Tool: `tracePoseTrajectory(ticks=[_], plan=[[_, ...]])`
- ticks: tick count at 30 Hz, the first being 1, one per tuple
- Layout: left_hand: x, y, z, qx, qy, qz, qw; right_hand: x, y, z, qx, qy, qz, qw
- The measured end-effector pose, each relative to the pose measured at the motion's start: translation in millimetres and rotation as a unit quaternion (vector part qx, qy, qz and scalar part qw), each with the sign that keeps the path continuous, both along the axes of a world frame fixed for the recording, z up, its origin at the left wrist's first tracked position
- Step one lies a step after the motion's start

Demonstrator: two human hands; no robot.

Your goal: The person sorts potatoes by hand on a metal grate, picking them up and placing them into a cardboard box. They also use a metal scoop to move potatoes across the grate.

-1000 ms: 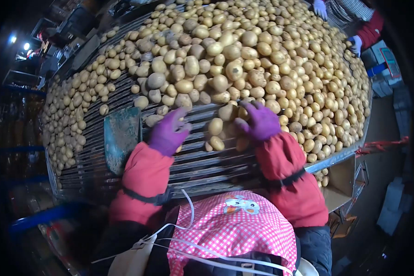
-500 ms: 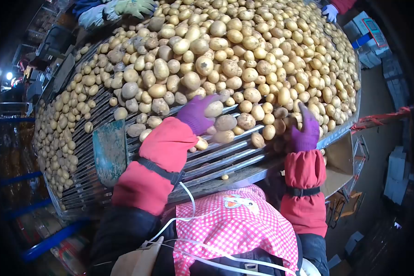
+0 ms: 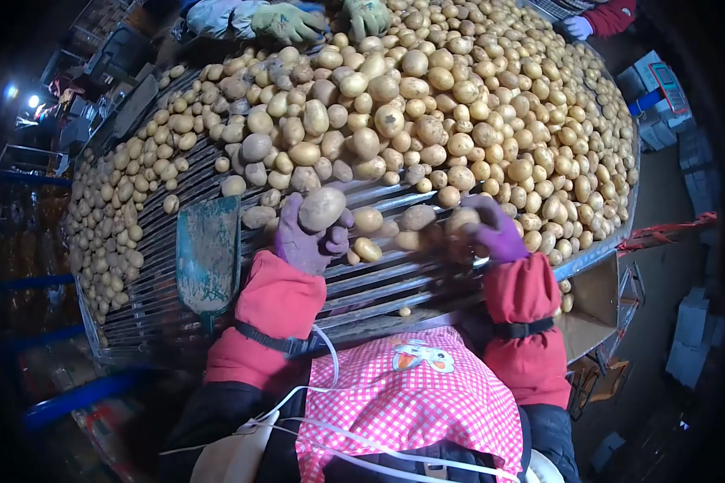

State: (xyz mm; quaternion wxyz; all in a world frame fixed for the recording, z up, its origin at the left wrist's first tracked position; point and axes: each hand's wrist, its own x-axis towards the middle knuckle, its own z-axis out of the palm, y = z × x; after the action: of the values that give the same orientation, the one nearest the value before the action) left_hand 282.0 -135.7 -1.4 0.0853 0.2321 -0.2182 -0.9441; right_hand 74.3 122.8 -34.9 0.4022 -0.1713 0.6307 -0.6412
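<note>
Over slatted rollers [image 3: 379, 282], left hand [image 3: 306, 241] clasps a big potato [image 3: 322, 208]; right hand [image 3: 499, 233] curls on potatoes [image 3: 461, 220], grip unclear.

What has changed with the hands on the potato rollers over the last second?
The left hand reached up into the pile, closed on a large potato and drew it back toward the body. The right hand swung out to the right, then came back left, curled over potatoes at the pile's edge. The green scoop stays on the rollers.

A large, dusty tan potato [image 3: 322, 208] is resting lifted in the left hand [image 3: 304, 240], above smaller potatoes [image 3: 368, 220] lying loose on the roller bars [image 3: 362, 283].
</note>
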Motion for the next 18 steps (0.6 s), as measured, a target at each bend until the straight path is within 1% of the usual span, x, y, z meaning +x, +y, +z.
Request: tracePoseTrajectory(ticks=[2,3,4,5,6,8,9,11,12,13,14,15,16,17,18], plan=[[8.4,-0.5,-9.5,0.059,0.015,0.014,0.998,-5.4,9.8,12.5,-0.121,-0.122,0.012,0.985],[9.1,0.2,-11.6,0.089,0.024,0.019,0.996,-9.8,8.0,18.9,-0.022,-0.108,0.028,0.993],[9.4,0.8,-13.2,0.119,0.032,0.024,0.992,-9.2,-5.2,22.9,0.023,0.085,0.067,0.994],[12.2,0.4,-22.2,0.148,0.063,0.019,0.987,-2.5,-25.4,25.7,0.067,0.273,0.103,0.954],[11.2,3.7,-20.1,0.135,0.051,0.028,0.989,8.6,-42.2,29.3,0.107,0.448,0.134,0.878],[3.2,14.7,-14.8,0.106,0.029,0.05,0.993,44.8,-37.3,60.2,0.085,0.515,0.132,0.843],[2.2,15.2,-18.2,0.089,0.056,0.04,0.994,55.8,-35.4,61.4,0.114,0.513,0.124,0.842],[0.2,19.8,-5.1,0.04,0.076,0.033,0.996,54.3,-44.7,53.6,0.138,0.455,0.143,0.868],[-1.0,25.8,-1.3,0.023,0.085,0.022,0.996,40.0,-52.9,34.3,0.139,0.394,0.165,0.893],[-3.1,23.4,-4.4,0.029,0.102,0.0,0.994,18.4,-60.2,15.9,0.141,0.339,0.181,0.912],[-5.4,20.8,-6.3,0.062,0.163,-0.032,0.984,2.6,-59.8,10.5,0.143,0.282,0.195,0.928],[-6.0,27.2,-7.7,0.017,0.153,-0.02,0.988,-3.3,-45.2,5.4,-0.002,0.168,0.146,0.975],[-9.9,38.9,1.1,-0.024,0.142,-0.013,0.99,-3.9,-24.9,5.0,-0.146,0.049,0.086,0.984],[-15.2,44.8,3.8,0.021,0.156,-0.029,0.987,0.2,0.0,8.5,-0.231,-0.085,0.064,0.967],[-22.7,52.2,3.0,0.012,0.155,-0.052,0.987,7.8,26.9,11.9,-0.317,-0.211,0.038,0.924]])
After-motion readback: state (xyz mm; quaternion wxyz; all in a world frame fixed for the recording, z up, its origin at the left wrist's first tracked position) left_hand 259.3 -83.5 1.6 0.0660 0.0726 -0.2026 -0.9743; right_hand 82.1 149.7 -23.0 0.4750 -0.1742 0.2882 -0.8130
